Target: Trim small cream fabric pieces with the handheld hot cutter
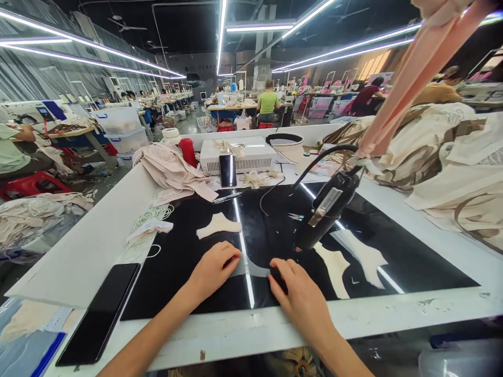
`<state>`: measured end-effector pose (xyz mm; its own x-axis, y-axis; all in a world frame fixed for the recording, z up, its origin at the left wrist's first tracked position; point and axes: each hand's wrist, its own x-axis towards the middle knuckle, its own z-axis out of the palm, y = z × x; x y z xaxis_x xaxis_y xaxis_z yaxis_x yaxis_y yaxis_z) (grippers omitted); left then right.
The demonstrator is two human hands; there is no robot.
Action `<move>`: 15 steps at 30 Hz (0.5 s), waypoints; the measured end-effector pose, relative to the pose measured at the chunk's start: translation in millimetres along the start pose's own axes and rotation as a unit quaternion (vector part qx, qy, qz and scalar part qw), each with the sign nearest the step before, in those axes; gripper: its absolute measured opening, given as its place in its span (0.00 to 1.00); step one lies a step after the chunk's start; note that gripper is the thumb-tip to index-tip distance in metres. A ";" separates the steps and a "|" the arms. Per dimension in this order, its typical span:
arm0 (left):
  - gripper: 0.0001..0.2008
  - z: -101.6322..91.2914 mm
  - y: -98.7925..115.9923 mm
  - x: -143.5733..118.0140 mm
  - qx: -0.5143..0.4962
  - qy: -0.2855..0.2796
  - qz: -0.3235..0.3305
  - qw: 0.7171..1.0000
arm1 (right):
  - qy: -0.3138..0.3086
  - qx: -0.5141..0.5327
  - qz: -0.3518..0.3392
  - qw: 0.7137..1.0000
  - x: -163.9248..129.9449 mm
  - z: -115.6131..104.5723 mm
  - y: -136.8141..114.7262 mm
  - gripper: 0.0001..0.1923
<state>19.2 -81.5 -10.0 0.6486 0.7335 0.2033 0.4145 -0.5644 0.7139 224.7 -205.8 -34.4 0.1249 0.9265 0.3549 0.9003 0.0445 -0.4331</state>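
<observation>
A thin, translucent curved piece (pixel 257 269) lies on the black glossy board (pixel 176 296) between my hands. My left hand (pixel 214 268) pinches its left end with thumb and fingers. My right hand (pixel 295 283) has thumb and forefinger closed at its right end. Just beyond my left hand lies a cream shaped fabric piece (pixel 218 225). To the right of my right hand are a cream cut piece (pixel 334 267) and a paler cut piece (pixel 363 254). A black corded cylindrical tool (pixel 328 207) hangs from a pink fabric strip (pixel 408 84), its tip low over the board.
A large black phone (pixel 100 314) rests at the left edge. Behind the board stand a white vented box (pixel 241 154), an upright phone (pixel 228 170), a red spool (pixel 187 152) and folded pink fabric (pixel 168 167). Fabric piles (pixel 467 167) fill the right side. Several people sit at sewing tables beyond.
</observation>
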 end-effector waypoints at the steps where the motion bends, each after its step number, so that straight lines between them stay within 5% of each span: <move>1: 0.08 2.1 -1.6 -1.1 0.007 -0.005 0.016 1.000 | 0.004 -0.008 -0.020 1.000 -1.7 0.0 -0.6 0.09; 7: 0.12 8.8 -17.9 -5.0 0.122 0.019 0.113 0.986 | -0.001 -0.045 -0.027 0.999 -6.0 -22.2 10.9 0.11; 15: 0.15 8.9 -23.1 -4.4 0.151 0.092 0.177 0.968 | 0.094 -0.152 0.141 0.974 5.6 -88.5 113.5 0.15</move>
<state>12.5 -75.1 -33.3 0.6714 0.5131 0.5347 0.3731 -0.8575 0.3542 364.5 -228.6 -8.2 0.4344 0.7993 0.4153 0.8969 -0.3415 -0.2808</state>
